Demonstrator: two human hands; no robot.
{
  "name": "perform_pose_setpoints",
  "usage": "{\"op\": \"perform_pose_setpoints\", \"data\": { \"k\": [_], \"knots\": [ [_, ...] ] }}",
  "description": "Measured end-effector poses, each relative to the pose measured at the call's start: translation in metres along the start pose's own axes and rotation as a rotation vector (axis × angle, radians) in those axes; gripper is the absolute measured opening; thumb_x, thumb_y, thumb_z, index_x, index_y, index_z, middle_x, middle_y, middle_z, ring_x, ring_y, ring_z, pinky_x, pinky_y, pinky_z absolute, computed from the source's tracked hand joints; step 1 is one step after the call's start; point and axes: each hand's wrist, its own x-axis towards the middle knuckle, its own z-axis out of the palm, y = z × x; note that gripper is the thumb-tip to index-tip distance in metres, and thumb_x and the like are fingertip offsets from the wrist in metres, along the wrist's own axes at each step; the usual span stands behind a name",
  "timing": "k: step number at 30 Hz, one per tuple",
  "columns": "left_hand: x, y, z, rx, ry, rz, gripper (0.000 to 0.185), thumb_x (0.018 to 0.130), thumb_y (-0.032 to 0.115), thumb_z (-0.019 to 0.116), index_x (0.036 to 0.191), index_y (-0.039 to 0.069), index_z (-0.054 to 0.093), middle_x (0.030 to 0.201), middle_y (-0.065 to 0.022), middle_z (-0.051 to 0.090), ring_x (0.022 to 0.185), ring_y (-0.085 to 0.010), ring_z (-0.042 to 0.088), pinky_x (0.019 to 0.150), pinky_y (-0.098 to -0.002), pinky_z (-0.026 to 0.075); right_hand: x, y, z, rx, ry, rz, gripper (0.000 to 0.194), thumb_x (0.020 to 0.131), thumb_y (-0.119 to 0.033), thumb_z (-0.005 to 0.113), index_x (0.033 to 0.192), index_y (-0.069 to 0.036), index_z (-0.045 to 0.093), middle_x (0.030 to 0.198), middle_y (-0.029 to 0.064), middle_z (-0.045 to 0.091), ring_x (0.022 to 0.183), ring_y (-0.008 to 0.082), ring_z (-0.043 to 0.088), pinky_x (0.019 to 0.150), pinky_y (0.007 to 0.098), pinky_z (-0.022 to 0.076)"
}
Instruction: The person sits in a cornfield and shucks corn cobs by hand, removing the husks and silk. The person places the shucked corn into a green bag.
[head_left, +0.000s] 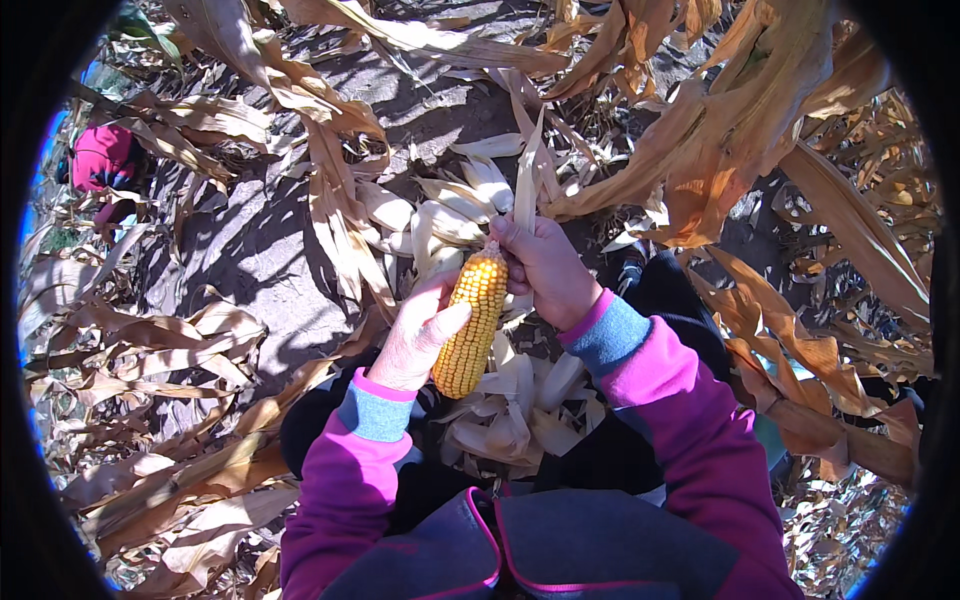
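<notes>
A bare ear of yellow corn (474, 322) slants across the middle of the view, its stem end pointing up. Around its left side my left hand (424, 330) is closed, the thumb lying over the kernels. My right hand (544, 262) is at the stem end and pinches a pale strip of corn husk (529, 176) that sticks upward. Just beyond my hands several ears in pale husks (450, 210) lie in a heap on the soil. Below the ear, loose pulled husks (517, 427) are piled between my legs.
Dry corn leaves (720, 150) hang close at the upper right, and a dry stalk (840, 435) crosses the lower right. More leaves and stalks (180, 480) lie at the left. Shaded soil (277, 247) shows left of the heap. Another person in red clothing (105, 161) is at the far left.
</notes>
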Motion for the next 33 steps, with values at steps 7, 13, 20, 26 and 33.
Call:
{"op": "perform_pose_setpoints", "data": {
  "k": [7,13,20,26,33],
  "knots": [
    [-0.002,-0.008,-0.010,-0.256,0.056,-0.249,0.063,0.084,0.044,0.062,0.128,0.002,0.045,0.102,-0.0121,0.062,0.083,-0.0239,0.066,0.070,-0.0360,0.057,0.000,-0.001,0.010,-0.391,0.066,-0.100,0.028,0.094,-0.026,0.054,0.082,-0.001,0.056,0.063,0.0077,0.054,0.057,0.0198,0.054,0.051,0.0333,0.0412],
    [-0.008,-0.004,-0.022,-0.345,0.106,-0.094,0.069,0.084,0.051,0.064,0.128,0.002,0.045,0.103,-0.0098,0.061,0.081,-0.0201,0.065,0.072,-0.0347,0.057,0.017,0.028,-0.010,-1.121,0.010,-0.524,0.026,0.094,-0.022,0.053,0.088,0.003,0.058,0.062,0.0100,0.051,0.060,0.0200,0.052,0.059,0.0343,0.0415],
    [-0.004,0.004,-0.021,-0.143,0.210,-0.039,0.054,0.090,0.049,0.051,0.115,0.001,0.053,0.094,-0.0139,0.065,0.075,-0.0259,0.066,0.068,-0.0384,0.057,0.022,0.013,-0.013,-0.542,0.272,-0.260,0.020,0.092,-0.017,0.057,0.102,-0.001,0.064,0.073,-0.0003,0.056,0.060,0.0041,0.049,0.051,0.0213,0.0404],
    [-0.005,0.008,-0.004,-0.106,0.164,-0.069,0.057,0.093,0.049,0.042,0.117,-0.001,0.054,0.095,-0.0129,0.064,0.077,-0.0225,0.064,0.070,-0.0338,0.054,0.010,-0.001,0.004,-0.345,-0.009,-0.120,0.022,0.092,-0.022,0.062,0.101,-0.002,0.064,0.073,-0.0034,0.053,0.060,0.0026,0.046,0.050,0.0175,0.0365],
    [-0.003,0.005,-0.019,-0.333,0.261,-0.254,0.052,0.097,0.047,0.036,0.116,0.002,0.053,0.089,-0.0126,0.064,0.071,-0.0234,0.065,0.064,-0.0351,0.056,0.011,-0.010,-0.004,-0.299,0.105,-0.244,0.021,0.092,-0.022,0.060,0.082,-0.003,0.061,0.066,-0.0028,0.052,0.056,0.0026,0.044,0.048,0.0191,0.0338]
  ]
}}
